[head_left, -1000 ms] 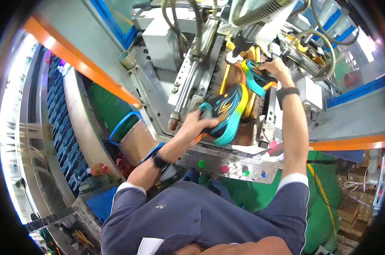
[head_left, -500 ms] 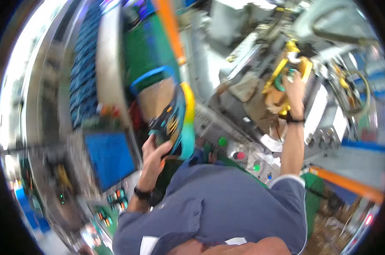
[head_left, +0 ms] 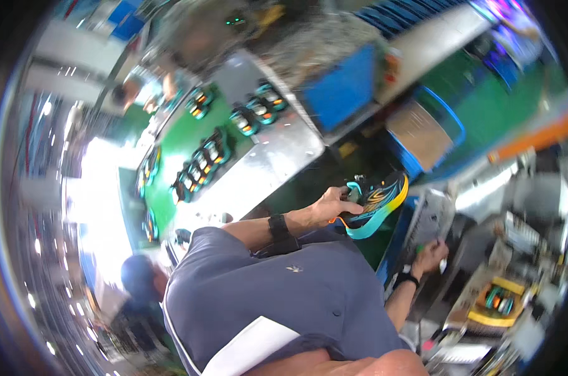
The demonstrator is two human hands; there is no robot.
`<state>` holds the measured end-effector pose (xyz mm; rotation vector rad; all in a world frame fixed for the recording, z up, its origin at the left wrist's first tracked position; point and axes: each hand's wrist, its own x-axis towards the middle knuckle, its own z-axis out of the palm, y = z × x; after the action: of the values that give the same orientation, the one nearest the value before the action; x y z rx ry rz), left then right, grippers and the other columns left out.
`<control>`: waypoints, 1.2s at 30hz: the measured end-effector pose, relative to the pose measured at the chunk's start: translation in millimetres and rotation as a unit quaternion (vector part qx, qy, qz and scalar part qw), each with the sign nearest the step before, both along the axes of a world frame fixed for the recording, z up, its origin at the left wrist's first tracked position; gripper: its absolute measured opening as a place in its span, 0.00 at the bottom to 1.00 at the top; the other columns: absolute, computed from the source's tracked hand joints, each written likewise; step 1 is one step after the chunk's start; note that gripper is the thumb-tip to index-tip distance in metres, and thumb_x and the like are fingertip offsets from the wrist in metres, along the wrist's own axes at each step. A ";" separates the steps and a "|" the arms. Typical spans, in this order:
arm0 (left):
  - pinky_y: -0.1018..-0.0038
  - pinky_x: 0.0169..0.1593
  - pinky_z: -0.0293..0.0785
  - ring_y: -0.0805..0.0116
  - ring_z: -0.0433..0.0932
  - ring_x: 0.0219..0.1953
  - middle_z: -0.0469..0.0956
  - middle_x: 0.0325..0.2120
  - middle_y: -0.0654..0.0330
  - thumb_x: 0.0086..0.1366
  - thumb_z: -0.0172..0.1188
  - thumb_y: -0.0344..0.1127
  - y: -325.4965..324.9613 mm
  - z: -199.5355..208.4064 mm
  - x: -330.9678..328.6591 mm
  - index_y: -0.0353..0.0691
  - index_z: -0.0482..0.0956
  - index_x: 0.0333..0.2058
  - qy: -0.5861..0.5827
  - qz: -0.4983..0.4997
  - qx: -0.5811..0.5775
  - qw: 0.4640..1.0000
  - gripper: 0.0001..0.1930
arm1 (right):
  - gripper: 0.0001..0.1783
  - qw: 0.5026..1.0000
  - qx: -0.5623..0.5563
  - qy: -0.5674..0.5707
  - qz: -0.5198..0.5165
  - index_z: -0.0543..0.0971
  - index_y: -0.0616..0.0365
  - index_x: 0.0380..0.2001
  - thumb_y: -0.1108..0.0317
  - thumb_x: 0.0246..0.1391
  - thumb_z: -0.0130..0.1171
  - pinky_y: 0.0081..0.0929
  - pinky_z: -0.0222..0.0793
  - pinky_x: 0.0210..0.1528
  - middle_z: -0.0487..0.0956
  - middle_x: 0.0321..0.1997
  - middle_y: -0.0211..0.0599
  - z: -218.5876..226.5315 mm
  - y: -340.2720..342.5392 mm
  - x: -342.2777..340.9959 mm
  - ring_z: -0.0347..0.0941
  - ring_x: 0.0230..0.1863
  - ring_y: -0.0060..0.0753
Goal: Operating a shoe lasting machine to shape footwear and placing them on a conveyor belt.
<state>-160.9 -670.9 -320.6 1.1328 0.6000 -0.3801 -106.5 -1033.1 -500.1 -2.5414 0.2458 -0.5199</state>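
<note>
My left hand (head_left: 332, 205) is closed on a sneaker (head_left: 378, 203) with a dark patterned upper and a teal and yellow sole. It holds the shoe by the ankle opening, in front of my body. Over the machine's grey control panel (head_left: 433, 216) is my right hand (head_left: 429, 255), its fingers bent and blurred. Something small and green shows at its fingers, and a pale spot beside it; I cannot make out either. Further right, another shoe (head_left: 500, 301) sits between the yellow pads (head_left: 496, 320) of the machine.
To the left, several similar shoes (head_left: 199, 166) stand on a green and metal table (head_left: 268, 182). A blue-framed cart (head_left: 462, 135) with a brown board is ahead, near a blue panel (head_left: 339, 88) and an orange bar (head_left: 535, 138). Other people (head_left: 140, 279) are at the left.
The view has swung to the left, bringing the table of shoes into sight. My right hand has left the shoe at the yellow pads for the control panel. My left hand keeps its sneaker.
</note>
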 end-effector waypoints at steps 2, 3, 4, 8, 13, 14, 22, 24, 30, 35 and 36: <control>0.73 0.46 0.74 0.66 0.78 0.40 0.78 0.38 0.52 0.50 0.67 0.29 28.6 5.4 -24.6 0.24 0.73 0.46 -0.022 0.070 0.000 0.997 0.24 | 0.12 1.000 -0.023 0.010 0.015 0.77 0.58 0.42 0.68 0.54 0.54 0.41 0.65 0.49 0.75 0.39 0.48 -0.6 -6.8 2.4 0.69 0.45 0.50; 0.72 0.45 0.75 0.66 0.78 0.39 0.79 0.38 0.52 0.50 0.68 0.29 48.1 7.3 -37.1 0.24 0.74 0.45 0.007 0.110 0.032 0.993 0.24 | 0.12 0.998 -0.052 0.025 0.018 0.77 0.59 0.42 0.68 0.54 0.54 0.40 0.65 0.50 0.75 0.39 0.47 2.3 -4.5 4.9 0.70 0.45 0.49; 0.71 0.45 0.75 0.65 0.79 0.38 0.79 0.38 0.52 0.51 0.68 0.29 68.2 8.1 -48.0 0.25 0.75 0.44 0.036 0.145 0.060 0.987 0.23 | 0.13 0.996 -0.082 0.039 0.015 0.78 0.60 0.41 0.68 0.54 0.54 0.40 0.65 0.50 0.76 0.39 0.46 4.5 -2.2 7.0 0.71 0.45 0.49; 0.73 0.43 0.77 0.64 0.80 0.38 0.79 0.37 0.52 0.52 0.67 0.29 159.6 -25.8 -95.4 0.27 0.75 0.44 0.012 0.339 0.041 0.940 0.20 | 0.13 0.997 -0.034 -0.073 -0.020 0.80 0.62 0.41 0.67 0.55 0.57 0.34 0.72 0.44 0.79 0.39 0.48 49.1 20.5 51.6 0.76 0.39 0.44; 0.69 0.38 0.80 0.63 0.80 0.33 0.78 0.35 0.53 0.51 0.66 0.27 307.6 -65.8 -134.1 0.30 0.75 0.39 0.003 0.529 0.040 0.848 0.16 | 0.12 0.971 0.075 -0.128 0.186 0.77 0.66 0.41 0.66 0.61 0.55 0.29 0.72 0.48 0.79 0.41 0.45 249.6 176.8 171.2 0.76 0.44 0.37; 0.68 0.37 0.80 0.63 0.80 0.32 0.78 0.34 0.54 0.51 0.66 0.27 345.2 -86.3 -138.2 0.31 0.75 0.37 -0.001 0.555 0.055 0.830 0.15 | 0.11 0.918 0.171 -0.173 0.314 0.76 0.66 0.41 0.68 0.61 0.54 0.29 0.71 0.50 0.78 0.41 0.42 279.3 207.6 200.7 0.74 0.46 0.33; 0.70 0.33 0.76 0.65 0.79 0.29 0.78 0.29 0.57 0.49 0.65 0.31 604.7 -138.2 -197.6 0.30 0.76 0.37 -0.041 0.674 0.138 0.725 0.16 | 0.15 0.789 -0.077 -0.212 0.571 0.77 0.61 0.43 0.72 0.51 0.62 0.28 0.69 0.38 0.81 0.38 0.38 514.3 642.5 253.0 0.76 0.38 0.32; 0.71 0.33 0.75 0.67 0.79 0.29 0.78 0.29 0.58 0.49 0.65 0.32 651.0 -159.3 -204.9 0.30 0.77 0.37 -0.029 0.695 0.181 0.695 0.17 | 0.18 0.747 -0.164 -0.230 0.602 0.77 0.56 0.46 0.73 0.49 0.62 0.29 0.70 0.42 0.81 0.44 0.41 527.7 741.3 285.1 0.78 0.43 0.36; 0.73 0.34 0.73 0.68 0.75 0.27 0.78 0.28 0.58 0.44 0.67 0.34 748.1 -181.0 -192.3 0.32 0.77 0.35 0.077 0.655 0.275 0.700 0.19 | 0.33 0.688 -0.204 -0.149 0.680 0.67 0.57 0.60 0.65 0.50 0.61 0.34 0.58 0.63 0.71 0.60 0.45 521.4 961.4 364.2 0.67 0.60 0.38; 0.68 0.42 0.74 0.58 0.78 0.35 0.79 0.32 0.51 0.41 0.69 0.38 811.0 -226.9 -187.4 0.30 0.75 0.39 0.173 0.638 0.347 0.666 0.25 | 0.33 0.681 -0.274 -0.115 0.670 0.66 0.58 0.61 0.58 0.54 0.60 0.34 0.57 0.63 0.70 0.59 0.50 515.8 1044.6 447.9 0.66 0.60 0.42; 0.63 0.46 0.75 0.50 0.80 0.39 0.80 0.35 0.45 0.42 0.69 0.40 821.1 -230.3 -184.8 0.31 0.74 0.42 0.219 0.595 0.402 0.661 0.28 | 0.33 0.692 -0.259 -0.088 0.668 0.66 0.58 0.61 0.57 0.54 0.60 0.35 0.57 0.63 0.70 0.59 0.50 516.6 1047.5 445.4 0.66 0.60 0.43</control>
<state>-345.8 150.2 -550.9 1.1860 1.9130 0.8980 338.9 14.4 16.4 -2.2896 -1.9135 -0.1887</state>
